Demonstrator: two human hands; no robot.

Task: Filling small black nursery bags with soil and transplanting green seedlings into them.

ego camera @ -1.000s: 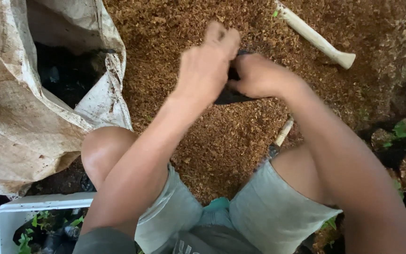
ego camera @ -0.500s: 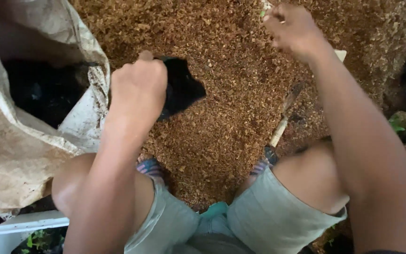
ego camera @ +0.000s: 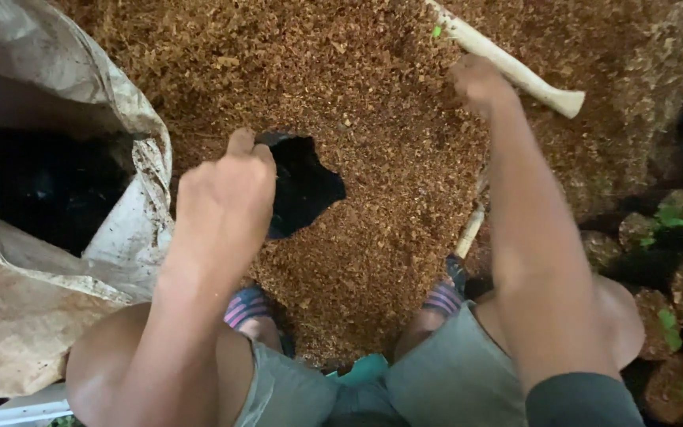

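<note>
My left hand (ego camera: 227, 202) pinches the rim of a small black plastic grow bag (ego camera: 302, 186), holding its mouth open just right of my knuckles, over the brown sawdust-like mulch (ego camera: 373, 158). It looks thin, limp and light; I judge it would collapse unless held at the rim. My right hand (ego camera: 476, 79) rests on the mulch, fingers curled in, beside a pale wooden handle (ego camera: 515, 71); whether it grips anything, I cannot tell. Left of my grip, 1 big woven sack (ego camera: 33, 308) gapes open, its dark contents unclear. Filled pots (ego camera: 673, 253) sit far right.
</note>
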